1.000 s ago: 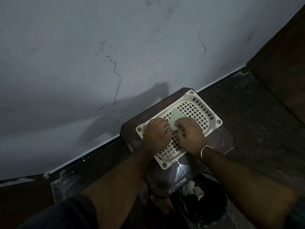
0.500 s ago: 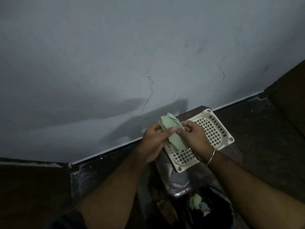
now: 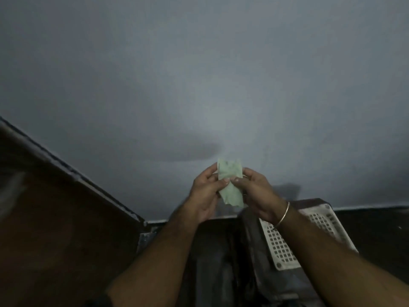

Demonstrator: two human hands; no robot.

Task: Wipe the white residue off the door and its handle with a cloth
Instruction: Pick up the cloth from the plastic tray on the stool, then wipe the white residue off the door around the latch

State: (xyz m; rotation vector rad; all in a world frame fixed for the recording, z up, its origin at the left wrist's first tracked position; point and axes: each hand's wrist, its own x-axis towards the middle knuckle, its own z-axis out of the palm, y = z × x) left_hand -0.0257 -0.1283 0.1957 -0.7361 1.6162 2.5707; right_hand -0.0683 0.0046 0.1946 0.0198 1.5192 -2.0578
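Note:
A small pale green cloth is held up in front of the grey wall, folded and hanging down between both hands. My left hand pinches its left edge with thumb and fingers. My right hand, with a metal bangle at the wrist, grips its right side. A dark brown wooden surface, probably the door, fills the lower left; its handle is not in sight and a faint pale smear shows near its left edge.
A white perforated plastic basket lies on a dark stool below my right forearm. The grey wall fills the upper view. Dark floor lies at the right.
Both hands have lifted the green cloth out of the white basket and raised it in front of the wall. The view has swung left, bringing the brown wooden surface into sight.

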